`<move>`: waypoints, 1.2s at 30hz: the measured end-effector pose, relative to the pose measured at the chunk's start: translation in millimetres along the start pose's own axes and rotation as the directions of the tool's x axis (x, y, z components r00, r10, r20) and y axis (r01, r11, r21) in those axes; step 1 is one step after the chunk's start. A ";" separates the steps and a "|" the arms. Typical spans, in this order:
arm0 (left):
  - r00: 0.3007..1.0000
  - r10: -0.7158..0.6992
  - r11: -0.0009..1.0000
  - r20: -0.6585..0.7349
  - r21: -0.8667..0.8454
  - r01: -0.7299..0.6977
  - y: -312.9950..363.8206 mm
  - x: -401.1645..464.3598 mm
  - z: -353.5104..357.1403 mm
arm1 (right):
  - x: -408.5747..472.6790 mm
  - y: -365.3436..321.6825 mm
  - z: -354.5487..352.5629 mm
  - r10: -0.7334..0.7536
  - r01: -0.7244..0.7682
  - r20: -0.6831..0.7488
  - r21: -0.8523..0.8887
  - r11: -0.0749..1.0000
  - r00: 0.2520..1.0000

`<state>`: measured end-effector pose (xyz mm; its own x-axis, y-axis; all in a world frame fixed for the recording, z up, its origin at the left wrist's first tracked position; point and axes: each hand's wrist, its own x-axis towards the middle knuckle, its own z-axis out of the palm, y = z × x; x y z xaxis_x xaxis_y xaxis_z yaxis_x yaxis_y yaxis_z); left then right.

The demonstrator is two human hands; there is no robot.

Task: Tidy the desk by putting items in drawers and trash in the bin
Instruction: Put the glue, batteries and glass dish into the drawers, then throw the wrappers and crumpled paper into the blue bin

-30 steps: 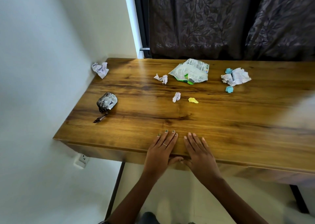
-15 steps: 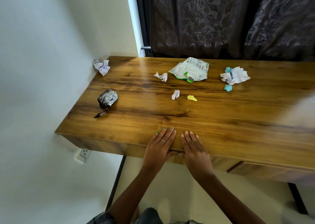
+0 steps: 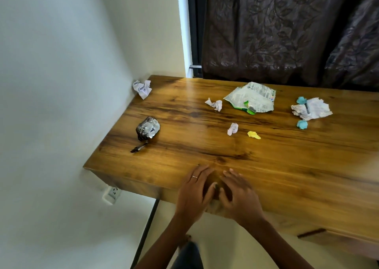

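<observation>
Trash lies scattered on the wooden desk (image 3: 287, 166): a crumpled foil ball (image 3: 147, 128) at the left, a white paper wad (image 3: 142, 88) in the far left corner, a torn snack packet (image 3: 252, 99), two small white scraps (image 3: 215, 104) (image 3: 232, 128), a yellow scrap (image 3: 253, 135), and a crumpled receipt (image 3: 311, 109) between two blue wads (image 3: 301, 124). My left hand (image 3: 192, 193) and my right hand (image 3: 240, 197) rest side by side at the desk's front edge, fingers on the top, blurred, holding nothing.
A white wall runs along the left and dark curtains (image 3: 287, 33) hang behind the desk. A drawer front (image 3: 338, 240) shows under the desk at the lower right. A wall socket (image 3: 112, 194) and a black desk leg (image 3: 147, 227) are below the left end.
The view has shifted left and closer. Both hands have slid back toward the front edge, and their fingers look less flat than before.
</observation>
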<state>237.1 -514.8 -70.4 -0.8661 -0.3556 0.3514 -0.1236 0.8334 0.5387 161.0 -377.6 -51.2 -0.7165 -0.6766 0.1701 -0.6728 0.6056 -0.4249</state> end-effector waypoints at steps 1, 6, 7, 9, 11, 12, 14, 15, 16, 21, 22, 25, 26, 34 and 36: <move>0.997 -0.053 0.999 -0.054 0.004 0.053 -10.3 4.9 -6.7 | 9.9 -6.1 3.8 0.020 -0.019 -0.008 0.048 0.999 1.000; 0.913 -0.225 0.958 -0.340 0.093 0.270 -65.6 38.1 -49.3 | 59.2 -42.7 19.0 0.004 -0.007 0.018 0.151 0.989 1.000; 0.876 -0.260 0.946 -0.406 0.072 0.315 -76.1 45.6 -57.7 | 70.5 -50.3 21.4 -0.009 0.005 0.024 0.171 0.985 1.000; 0.795 -0.357 0.913 -0.491 -0.005 0.407 -95.0 59.2 -71.7 | 92.2 -64.2 26.8 -0.036 0.024 0.056 0.208 0.978 0.998; 0.753 -0.439 0.887 -0.490 -0.104 0.450 -112.3 72.6 -83.8 | 116.1 -79.2 33.0 -0.043 0.012 0.115 0.260 0.965 0.992; 0.761 -0.454 0.885 -0.464 -0.133 0.447 -121.4 79.8 -88.5 | 128.1 -85.8 36.6 -0.042 0.000 0.139 0.287 0.958 0.989; 0.818 -0.434 0.900 -0.376 -0.145 0.411 -139.2 94.2 -94.9 | 149.9 -95.6 46.4 -0.053 0.000 0.169 0.303 0.953 0.984; 0.852 -0.410 0.912 -0.325 -0.141 0.385 -148.0 100.8 -96.6 | 159.6 -99.6 51.5 -0.064 0.009 0.182 0.290 0.957 0.981; 0.885 -0.372 0.928 -0.278 -0.132 0.349 -155.1 107.5 -97.1 | 167.9 -103.2 55.9 -0.071 0.017 0.190 0.275 0.961 0.979; 0.974 -0.214 0.972 -0.068 -0.111 0.206 -177.8 141.1 -84.7 | 195.8 -111.6 67.7 -0.055 0.008 0.160 0.281 0.960 0.986; 0.979 -0.200 0.976 -0.049 -0.103 0.194 -180.7 147.2 -80.8 | 198.9 -111.3 68.3 -0.046 -0.003 0.161 0.288 0.958 0.986; 0.985 -0.173 0.980 -0.004 -0.104 0.172 -179.0 161.4 -73.5 | 205.3 -108.5 66.8 0.017 -0.058 0.117 0.364 0.929 0.993; 0.986 -0.169 0.978 0.010 -0.125 0.169 -175.7 165.2 -72.0 | 207.1 -106.8 64.7 0.068 -0.100 0.092 0.406 0.909 0.993; 0.982 -0.112 0.937 0.155 -0.314 0.156 -144.9 167.5 -62.7 | 217.4 -89.7 41.4 0.315 -0.292 0.087 0.658 0.694 0.945; 0.976 -0.084 0.903 0.202 -0.399 0.160 -133.3 166.1 -55.4 | 217.3 -86.7 39.5 0.277 -0.275 0.089 0.594 0.756 0.957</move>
<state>136.6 -708.4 -41.4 -0.9323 -0.3320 0.1432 -0.0573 0.5267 0.8481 70.9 -593.7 -12.5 -0.8555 -0.5167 -0.0345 -0.2023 0.3948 -0.8962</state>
